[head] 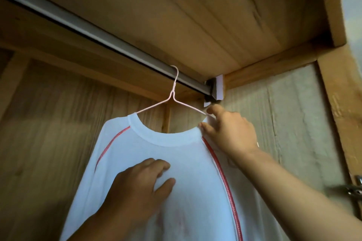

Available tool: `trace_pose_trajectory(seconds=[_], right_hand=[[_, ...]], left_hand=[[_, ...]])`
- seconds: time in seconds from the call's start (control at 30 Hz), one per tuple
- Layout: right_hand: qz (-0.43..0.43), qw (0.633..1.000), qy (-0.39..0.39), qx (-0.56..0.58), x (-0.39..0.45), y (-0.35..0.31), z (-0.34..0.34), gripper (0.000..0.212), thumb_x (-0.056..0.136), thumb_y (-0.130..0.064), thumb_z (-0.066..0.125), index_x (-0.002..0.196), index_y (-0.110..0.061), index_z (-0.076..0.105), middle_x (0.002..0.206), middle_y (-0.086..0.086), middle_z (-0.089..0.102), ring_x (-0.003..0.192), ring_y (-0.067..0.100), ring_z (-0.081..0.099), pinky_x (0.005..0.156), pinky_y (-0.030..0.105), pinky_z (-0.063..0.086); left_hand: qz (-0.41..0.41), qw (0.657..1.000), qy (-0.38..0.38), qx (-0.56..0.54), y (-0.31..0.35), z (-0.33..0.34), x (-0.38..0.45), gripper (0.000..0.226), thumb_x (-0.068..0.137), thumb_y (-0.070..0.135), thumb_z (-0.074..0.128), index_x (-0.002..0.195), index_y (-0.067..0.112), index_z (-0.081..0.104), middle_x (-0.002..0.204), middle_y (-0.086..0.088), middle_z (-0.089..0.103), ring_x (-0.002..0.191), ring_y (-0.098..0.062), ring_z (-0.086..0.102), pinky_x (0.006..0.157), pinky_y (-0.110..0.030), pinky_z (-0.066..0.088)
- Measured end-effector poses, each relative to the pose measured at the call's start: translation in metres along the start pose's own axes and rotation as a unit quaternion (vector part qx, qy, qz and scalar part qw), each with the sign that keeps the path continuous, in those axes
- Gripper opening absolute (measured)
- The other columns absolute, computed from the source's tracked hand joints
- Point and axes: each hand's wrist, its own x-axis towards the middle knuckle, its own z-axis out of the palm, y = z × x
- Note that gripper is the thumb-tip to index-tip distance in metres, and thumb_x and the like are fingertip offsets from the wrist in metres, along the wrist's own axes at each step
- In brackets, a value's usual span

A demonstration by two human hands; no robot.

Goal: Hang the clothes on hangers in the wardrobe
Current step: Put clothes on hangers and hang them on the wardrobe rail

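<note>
white shirt [176,162] on pink hanger [174,94] hooked over rail [98,33].

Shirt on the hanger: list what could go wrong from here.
1. The right hand pinches the collar of the shirt at the hanger arm; a tug there could drag that shoulder off the thin wire.
2. The left hand presses the shirt's chest; a push might swing the hanger's hook off the rail.

matt wooden wardrobe [195,15], metal rail [88,31]
</note>
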Motion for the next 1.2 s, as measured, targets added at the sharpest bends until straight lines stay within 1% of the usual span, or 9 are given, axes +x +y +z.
trace_pose_trajectory(seconds=[0.1, 0.23, 0.33, 0.53, 0.63, 0.77, 0.93, 1.1, 1.2], right_hand=[[0.024, 0.999, 0.024, 0.016, 0.002, 0.003, 0.007, 0.025, 0.096, -0.038, 0.045, 0.114, -0.027, 0.058, 0.108, 0.006, 0.066, 0.100, 0.032, 0.059, 0.073, 0.032, 0.043], [0.062, 0.997, 0.049, 0.014, 0.011, 0.006, 0.008, 0.024, 0.095, -0.036, 0.046, 0.109, -0.029, 0.063, 0.105, 0.006, 0.067, 0.099, 0.033, 0.059, 0.074, 0.033, 0.044], [0.069, 0.995, 0.069, -0.003, 0.016, 0.008, 0.004, 0.024, 0.095, -0.035, 0.045, 0.111, -0.029, 0.062, 0.106, 0.007, 0.067, 0.100, 0.034, 0.058, 0.070, 0.032, 0.039], [0.106, 0.991, 0.085, -0.023, 0.015, 0.021, -0.009, 0.029, 0.097, -0.035, 0.044, 0.097, -0.015, 0.064, 0.097, 0.011, 0.065, 0.092, 0.036, 0.058, 0.066, 0.032, 0.036], [0.121, 0.988, 0.094, -0.017, -0.007, 0.029, -0.013, 0.027, 0.095, -0.034, 0.045, 0.093, -0.015, 0.063, 0.090, 0.009, 0.065, 0.087, 0.035, 0.057, 0.063, 0.031, 0.034], [0.138, 0.988, 0.073, -0.004, -0.062, 0.041, -0.012, 0.027, 0.093, -0.040, 0.046, 0.088, -0.019, 0.062, 0.085, 0.005, 0.066, 0.087, 0.033, 0.057, 0.063, 0.032, 0.036], [0.163, 0.986, 0.015, 0.016, -0.158, 0.053, -0.012, 0.027, 0.089, -0.048, 0.048, 0.087, -0.025, 0.063, 0.083, -0.002, 0.069, 0.090, 0.029, 0.061, 0.063, 0.032, 0.039], [0.210, 0.977, -0.020, 0.012, -0.257, 0.064, -0.034, 0.025, 0.088, -0.048, 0.052, 0.082, -0.029, 0.067, 0.074, -0.003, 0.071, 0.082, 0.031, 0.064, 0.059, 0.033, 0.043], [0.233, 0.972, -0.019, -0.005, -0.311, 0.074, -0.056, 0.023, 0.085, -0.047, 0.053, 0.078, -0.032, 0.069, 0.068, -0.004, 0.070, 0.072, 0.030, 0.066, 0.053, 0.030, 0.041]], left_hand=[[0.005, 1.000, -0.003, 0.019, -0.002, -0.007, 0.003, 0.065, 0.076, 0.076, 0.024, 0.126, 0.042, 0.049, 0.123, 0.028, 0.051, 0.103, 0.001, 0.052, 0.099, -0.012, 0.039], [-0.013, 0.999, -0.025, 0.039, -0.005, -0.016, 0.009, 0.069, 0.068, 0.070, 0.020, 0.129, 0.044, 0.042, 0.130, 0.029, 0.045, 0.114, 0.000, 0.049, 0.106, -0.016, 0.035], [-0.002, 0.999, -0.011, 0.049, -0.006, -0.020, 0.012, 0.050, 0.084, 0.065, 0.033, 0.129, 0.044, 0.041, 0.131, 0.029, 0.045, 0.113, -0.001, 0.049, 0.104, -0.014, 0.035], [0.033, 0.998, 0.049, 0.026, -0.010, -0.014, 0.010, 0.038, 0.086, 0.064, 0.036, 0.113, 0.044, 0.054, 0.096, 0.038, 0.046, 0.080, 0.002, 0.053, 0.071, -0.002, 0.036], [0.081, 0.993, 0.090, -0.013, -0.015, -0.001, 0.003, 0.047, 0.083, 0.068, 0.036, 0.091, 0.035, 0.069, 0.082, 0.028, 0.064, 0.053, 0.003, 0.050, 0.059, -0.001, 0.037], [0.073, 0.990, 0.114, -0.042, -0.011, 0.015, -0.017, 0.061, 0.083, 0.075, 0.026, 0.088, 0.033, 0.070, 0.087, 0.022, 0.068, 0.064, 0.004, 0.054, 0.069, -0.010, 0.042], [0.072, 0.986, 0.133, -0.075, 0.001, 0.038, -0.047, 0.043, 0.080, 0.056, 0.044, 0.097, 0.024, 0.067, 0.104, 0.011, 0.063, 0.095, -0.008, 0.056, 0.078, -0.023, 0.045], [0.048, 0.995, 0.041, -0.082, 0.013, 0.073, -0.086, 0.063, 0.079, 0.060, 0.043, 0.122, 0.015, 0.059, 0.120, -0.003, 0.061, 0.111, -0.022, 0.052, 0.095, -0.038, 0.042], [0.037, 0.983, -0.070, -0.165, 0.029, 0.096, -0.117, 0.052, 0.080, 0.063, 0.041, 0.103, 0.023, 0.066, 0.097, 0.007, 0.066, 0.091, -0.014, 0.061, 0.083, -0.036, 0.049]])
